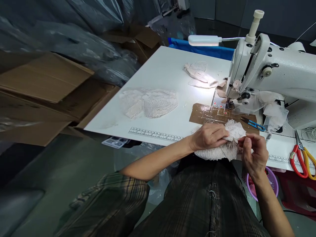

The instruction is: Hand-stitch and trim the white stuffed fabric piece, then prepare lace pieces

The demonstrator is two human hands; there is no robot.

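My left hand [211, 135] is closed on a gathered white lace piece [234, 130] at the table's front edge. The lower part of that lace spreads below my left hand and hangs at the edge. My right hand [255, 151] is beside it on the right, thumb and fingers pinched at the lace's right edge; what lies between the fingertips is too small to make out. Just beyond my hands lie blue thread snips [253, 124] on a brown taped patch [209, 113]. The white sewing machine [283, 72] stands behind, with sheer white fabric [275, 113] by its needle area.
White lace pieces [159, 102] lie on the white table [113, 112], another [201, 75] under the lamp [204, 40]. Scissors [298, 158] rest at the right edge, above a purple basket [276, 187]. Cardboard boxes [44, 77] stand at the left.
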